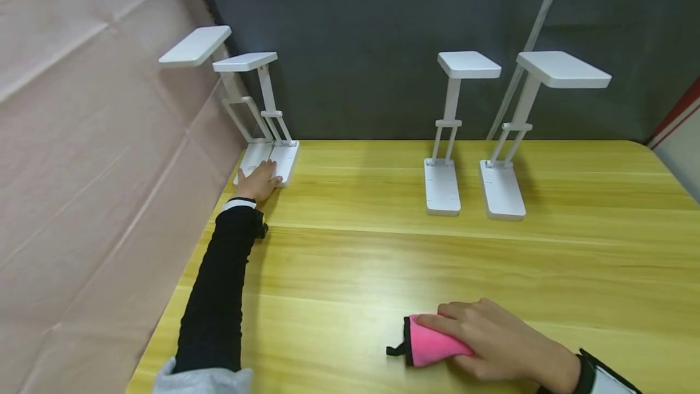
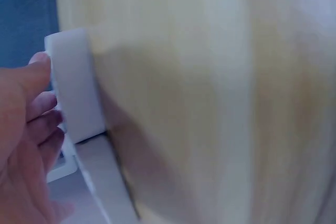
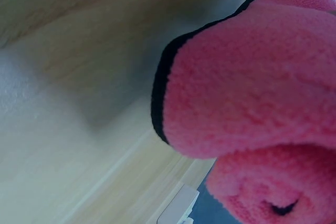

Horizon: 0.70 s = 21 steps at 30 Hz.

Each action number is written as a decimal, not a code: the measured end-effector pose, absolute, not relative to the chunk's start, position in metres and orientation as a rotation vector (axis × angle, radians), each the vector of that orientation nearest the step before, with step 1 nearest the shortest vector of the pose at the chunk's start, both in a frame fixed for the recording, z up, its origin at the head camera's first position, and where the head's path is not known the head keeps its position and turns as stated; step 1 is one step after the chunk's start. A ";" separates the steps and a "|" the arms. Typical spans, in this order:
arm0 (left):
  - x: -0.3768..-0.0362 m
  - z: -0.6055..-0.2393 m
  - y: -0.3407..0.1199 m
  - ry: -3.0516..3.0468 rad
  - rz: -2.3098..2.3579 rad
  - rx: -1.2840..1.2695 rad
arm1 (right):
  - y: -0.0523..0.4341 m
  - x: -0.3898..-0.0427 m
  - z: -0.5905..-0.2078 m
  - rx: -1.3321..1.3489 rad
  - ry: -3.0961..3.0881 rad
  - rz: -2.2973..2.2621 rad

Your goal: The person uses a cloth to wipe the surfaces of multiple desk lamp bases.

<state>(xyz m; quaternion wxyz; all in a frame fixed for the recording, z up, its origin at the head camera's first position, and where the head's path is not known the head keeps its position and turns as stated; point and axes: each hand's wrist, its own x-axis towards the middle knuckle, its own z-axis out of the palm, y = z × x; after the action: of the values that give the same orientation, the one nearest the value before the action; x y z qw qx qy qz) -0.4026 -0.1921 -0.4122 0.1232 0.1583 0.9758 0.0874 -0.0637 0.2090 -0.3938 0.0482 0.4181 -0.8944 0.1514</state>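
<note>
We count four white plastic folding stands [image 1: 442, 187], each with one flat rectangular top and one flat rectangular base: two at the far left, two at the far right. That gives us four tops and four bases altogether. Nearer, we have one pink plush cloth [image 1: 432, 342] with black edging and one black loop. We see two bare hands [image 1: 258, 181], one black fabric sleeve [image 1: 216, 290], one yellow wood-grain bench [image 1: 339, 266], and, at the far side, one dark grey backdrop [image 1: 361, 29] with one pale diagonal strip [image 1: 538, 23].

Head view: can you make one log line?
left hand: touches two white rectangular stand bases | right hand: grips pink fluffy black-edged cloth
</note>
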 end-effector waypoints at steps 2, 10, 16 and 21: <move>-0.402 -0.414 -0.192 2.877 0.234 0.475 | 0.209 -0.063 -0.394 1.277 -2.723 0.460; -0.404 -0.416 -0.192 2.952 0.262 0.482 | 0.210 -0.065 -0.397 1.280 -2.660 0.456; -0.400 -0.417 -0.189 2.947 0.270 0.474 | 0.210 -0.064 -0.397 1.282 -2.689 0.452; -0.388 -0.416 -0.182 2.992 0.282 0.516 | 0.211 -0.064 -0.398 1.277 -2.690 0.450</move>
<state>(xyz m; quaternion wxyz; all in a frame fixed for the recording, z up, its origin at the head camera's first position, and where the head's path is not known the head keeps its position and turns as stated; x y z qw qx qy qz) -0.3885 -0.1821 -0.4162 0.0462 0.1690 0.9802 0.0924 -0.0644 0.2112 -0.3976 0.0652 0.4232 -0.8913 0.1490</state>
